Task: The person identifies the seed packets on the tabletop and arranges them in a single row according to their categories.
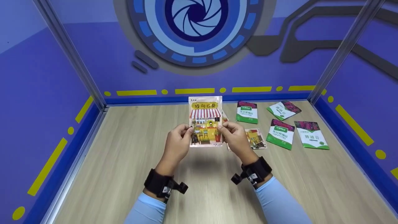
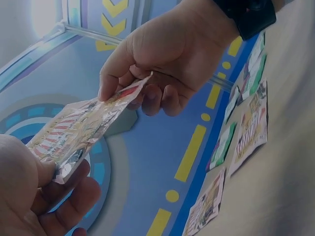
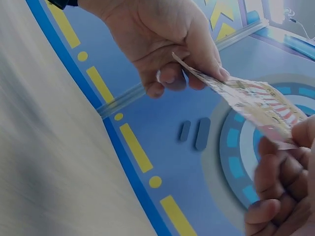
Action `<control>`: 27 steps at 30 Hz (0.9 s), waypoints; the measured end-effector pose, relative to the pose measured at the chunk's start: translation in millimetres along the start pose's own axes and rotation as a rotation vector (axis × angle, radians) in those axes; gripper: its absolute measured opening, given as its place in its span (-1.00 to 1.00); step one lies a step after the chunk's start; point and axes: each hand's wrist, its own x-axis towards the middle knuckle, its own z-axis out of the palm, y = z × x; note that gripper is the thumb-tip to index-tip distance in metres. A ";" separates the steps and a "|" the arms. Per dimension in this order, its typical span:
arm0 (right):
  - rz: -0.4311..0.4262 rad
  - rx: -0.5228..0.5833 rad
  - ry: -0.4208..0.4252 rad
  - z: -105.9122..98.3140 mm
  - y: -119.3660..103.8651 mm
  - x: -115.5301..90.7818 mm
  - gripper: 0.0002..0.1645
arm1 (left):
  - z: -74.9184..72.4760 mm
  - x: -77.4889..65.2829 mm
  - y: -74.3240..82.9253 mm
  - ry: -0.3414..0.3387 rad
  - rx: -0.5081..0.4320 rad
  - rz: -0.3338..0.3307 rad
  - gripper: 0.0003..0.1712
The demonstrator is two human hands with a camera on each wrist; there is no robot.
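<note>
A pink seed packet (image 1: 205, 124) with a striped awning and a shop picture is held up above the table, its front facing the head camera. My left hand (image 1: 178, 143) pinches its left edge between thumb and fingers. On the opposite edge, my right hand (image 1: 238, 138) pinches it the same way. Seen from the left wrist, the packet (image 2: 83, 128) is tilted and looks sealed along the visible edges. Behind my right hand, a similar shop-picture packet (image 1: 257, 140) lies on the table, partly covered. Another such packet (image 2: 206, 204) lies farther back, mostly hidden in the head view.
Several green-and-white seed packets with flower pictures, such as one labelled impatiens (image 1: 280, 133), lie spread on the right side of the wooden table (image 1: 130, 174). Blue-purple panels (image 1: 87, 56) with metal corner posts enclose the table at the back and both sides.
</note>
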 end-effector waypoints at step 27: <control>0.286 -1.239 -0.280 -72.6 57.9 14.8 -0.40 | -42.8 26.6 -91.6 -0.065 0.483 -0.274 -0.75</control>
